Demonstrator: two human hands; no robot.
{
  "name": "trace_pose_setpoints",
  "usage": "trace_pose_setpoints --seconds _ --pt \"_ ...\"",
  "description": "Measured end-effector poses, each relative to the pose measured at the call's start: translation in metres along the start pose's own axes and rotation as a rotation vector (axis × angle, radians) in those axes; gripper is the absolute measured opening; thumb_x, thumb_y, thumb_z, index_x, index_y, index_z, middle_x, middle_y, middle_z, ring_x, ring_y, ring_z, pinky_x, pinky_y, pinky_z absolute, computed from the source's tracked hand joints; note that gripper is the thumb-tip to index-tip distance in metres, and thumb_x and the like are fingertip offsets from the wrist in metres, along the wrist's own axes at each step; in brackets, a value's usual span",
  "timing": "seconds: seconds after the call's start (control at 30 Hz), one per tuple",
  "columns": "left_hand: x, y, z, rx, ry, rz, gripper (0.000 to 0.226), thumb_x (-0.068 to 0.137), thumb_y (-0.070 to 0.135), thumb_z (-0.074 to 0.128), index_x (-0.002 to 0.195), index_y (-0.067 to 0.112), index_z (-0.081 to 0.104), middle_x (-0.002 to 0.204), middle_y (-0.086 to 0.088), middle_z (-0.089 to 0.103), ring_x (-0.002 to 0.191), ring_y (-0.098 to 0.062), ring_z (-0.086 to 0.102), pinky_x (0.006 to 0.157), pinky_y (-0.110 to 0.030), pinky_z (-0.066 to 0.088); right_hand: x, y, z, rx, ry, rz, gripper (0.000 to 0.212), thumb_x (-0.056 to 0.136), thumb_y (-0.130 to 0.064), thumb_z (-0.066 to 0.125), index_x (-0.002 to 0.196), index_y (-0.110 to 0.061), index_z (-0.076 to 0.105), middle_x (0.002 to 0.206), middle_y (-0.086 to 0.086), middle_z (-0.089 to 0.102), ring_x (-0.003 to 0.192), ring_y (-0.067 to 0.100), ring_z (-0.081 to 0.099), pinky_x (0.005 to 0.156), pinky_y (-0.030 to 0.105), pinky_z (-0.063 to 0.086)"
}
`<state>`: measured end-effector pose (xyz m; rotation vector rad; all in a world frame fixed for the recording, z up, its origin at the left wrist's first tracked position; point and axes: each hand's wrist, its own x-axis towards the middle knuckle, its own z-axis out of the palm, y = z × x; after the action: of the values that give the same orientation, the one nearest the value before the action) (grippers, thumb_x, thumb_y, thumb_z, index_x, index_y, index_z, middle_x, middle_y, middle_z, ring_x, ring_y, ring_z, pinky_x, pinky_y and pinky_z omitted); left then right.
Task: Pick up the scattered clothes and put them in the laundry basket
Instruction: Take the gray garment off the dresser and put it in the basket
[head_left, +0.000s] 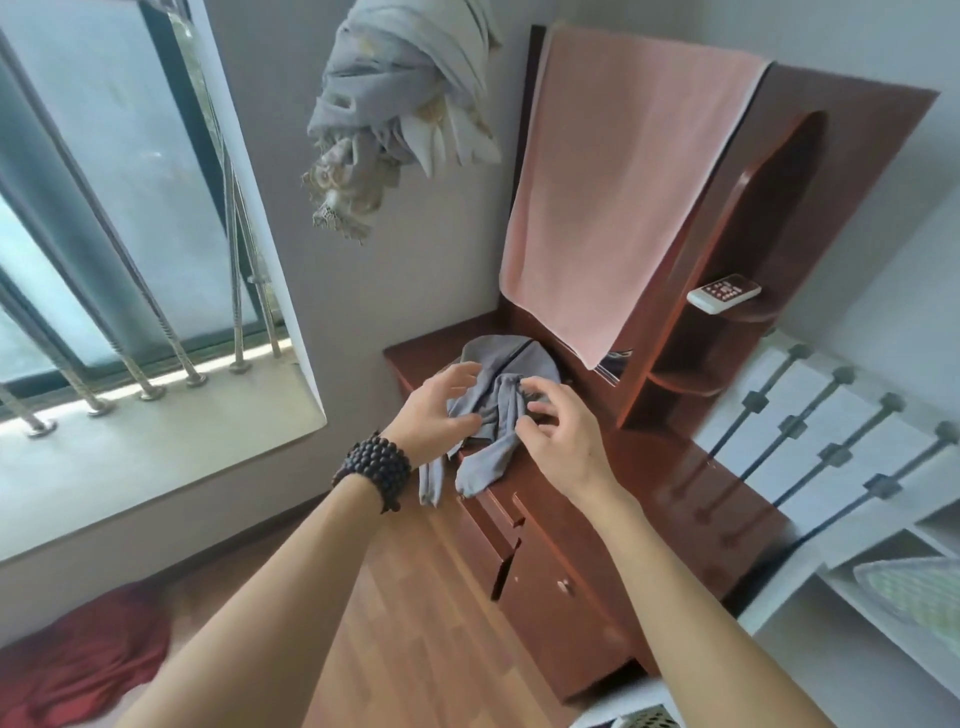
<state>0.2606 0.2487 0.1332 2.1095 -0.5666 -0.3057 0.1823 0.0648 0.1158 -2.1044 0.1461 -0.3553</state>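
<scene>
A grey garment (501, 395) lies crumpled on top of a reddish-brown dresser (670, 483), with two ends hanging over the front edge. My left hand (441, 410), with a dark bead bracelet on its wrist, rests on the garment's left side, fingers spread. My right hand (563, 431) touches its right side, fingers curled and apart. Neither hand has closed around the cloth. A dark red garment (78, 660) lies on the floor at the bottom left. A white perforated basket rim (647, 719) peeks in at the bottom edge.
A pink towel (613, 192) drapes over the dresser's mirror. A white remote (723, 293) lies on a side shelf. A knotted grey curtain (400, 104) hangs above. The window and sill (156, 426) are at the left, white shelving (831, 467) at the right, wooden floor (415, 597) below.
</scene>
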Motion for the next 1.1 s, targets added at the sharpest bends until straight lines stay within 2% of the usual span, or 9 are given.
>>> trace_pose_setpoints --seconds 0.33,0.47,0.57,0.7,0.8,0.87,0.97,1.1 --pt "0.143 -0.067 0.021 0.165 -0.113 -0.128 0.07 0.092 0.029 0.069 0.152 0.018 0.035 0.153 -0.006 0.044 0.14 -0.02 0.043 0.115 -0.035 0.038 0.142 0.1 0.027 -0.111 -0.119 0.158 0.052 0.093 -0.011 0.063 0.144 -0.018 0.053 0.145 0.007 0.052 0.127 0.023 0.058 0.104 0.041 0.055" --pt "0.228 -0.117 0.049 0.278 -0.161 -0.271 0.096 0.08 0.055 0.074 0.156 0.022 0.025 0.157 -0.008 0.038 0.142 -0.025 0.041 0.115 -0.04 0.039 0.212 0.165 0.045 -0.215 -0.216 0.23 0.055 0.091 -0.011 0.067 0.144 -0.012 0.052 0.139 0.013 0.053 0.129 0.029 0.055 0.112 0.044 0.047" --pt "0.287 -0.162 0.075 0.344 -0.236 -0.357 0.106 0.075 0.06 0.076 0.158 0.029 0.017 0.156 -0.011 0.035 0.141 -0.03 0.041 0.112 -0.046 0.043 0.261 0.218 0.063 -0.306 -0.315 0.265 0.063 0.088 -0.014 0.07 0.147 -0.012 0.048 0.14 0.017 0.05 0.137 0.032 0.043 0.118 0.04 0.036" --pt "0.345 -0.225 0.109 0.496 -0.296 -0.393 0.114 0.069 0.066 0.076 0.157 0.038 0.009 0.152 -0.012 0.034 0.139 -0.037 0.038 0.109 -0.051 0.043 0.317 0.29 0.094 -0.437 -0.423 0.342 0.073 0.084 -0.022 0.075 0.15 -0.022 0.043 0.15 0.015 0.035 0.143 0.038 0.034 0.118 0.042 0.033" --pt "0.375 -0.266 0.13 0.577 -0.347 -0.456 0.128 0.062 0.073 0.076 0.157 0.038 -0.003 0.162 -0.015 0.016 0.149 -0.044 0.02 0.116 -0.058 0.033 0.348 0.331 0.117 -0.54 -0.452 0.362 0.077 0.085 -0.028 0.075 0.153 -0.03 0.037 0.16 0.018 0.022 0.149 0.044 0.024 0.118 0.048 0.032" --pt "0.393 -0.292 0.143 0.621 -0.373 -0.479 0.138 0.056 0.077 0.076 0.156 0.039 -0.01 0.166 -0.018 0.005 0.151 -0.049 0.009 0.119 -0.063 0.025 0.363 0.353 0.131 -0.606 -0.506 0.395 0.088 0.086 -0.034 0.076 0.157 -0.04 0.025 0.169 0.016 0.001 0.154 0.044 0.007 0.12 0.057 0.028" --pt "0.409 -0.311 0.154 0.646 -0.382 -0.503 0.144 0.051 0.076 0.079 0.153 0.044 -0.018 0.167 -0.015 -0.007 0.151 -0.052 -0.005 0.117 -0.07 0.021 0.383 0.371 0.144 -0.676 -0.617 0.424 0.107 0.085 -0.038 0.08 0.158 -0.052 0.003 0.167 0.008 -0.03 0.156 0.044 -0.017 0.12 0.069 0.02" --pt "0.429 -0.325 0.158 0.669 -0.389 -0.54 0.142 0.053 0.076 0.079 0.15 0.05 -0.021 0.167 -0.005 -0.018 0.152 -0.048 -0.012 0.111 -0.076 0.025 0.41 0.392 0.154 -0.688 -0.688 0.43 0.117 0.084 -0.036 0.082 0.158 -0.052 -0.007 0.161 0.008 -0.044 0.152 0.046 -0.029 0.119 0.075 0.013"
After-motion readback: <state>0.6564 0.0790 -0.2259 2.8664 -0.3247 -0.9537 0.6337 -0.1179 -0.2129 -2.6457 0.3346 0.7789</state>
